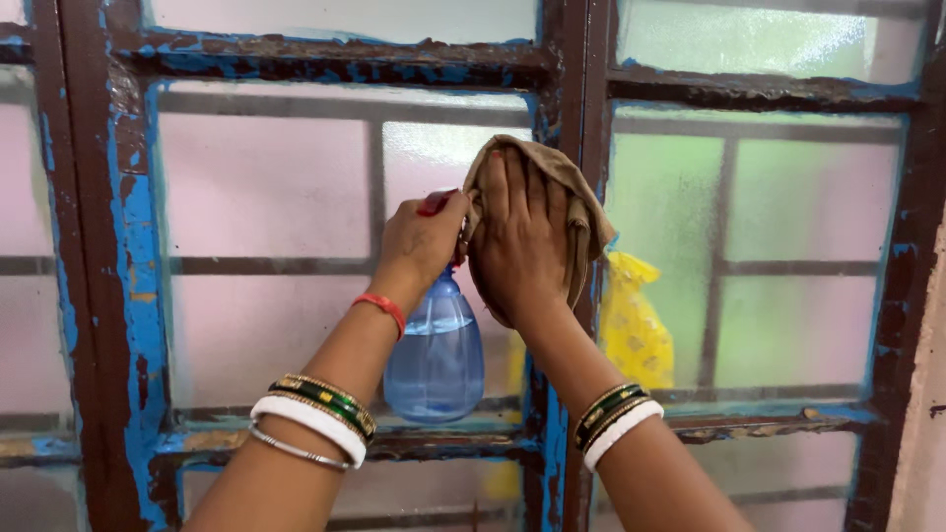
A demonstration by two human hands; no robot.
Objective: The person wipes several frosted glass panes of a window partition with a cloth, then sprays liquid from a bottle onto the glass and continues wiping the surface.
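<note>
In front of you stands a window frame of dark brown bars whose blue paint has flaked away in patches, with frosted panes set between them. The only thing resting flat against it is the brown cloth, which lies where the central upright meets the pane to its left. Along the lower crossbar you see only chipped paint, and the base of the blue spray bottle sits just above that bar, though whether it touches cannot be told.
</note>
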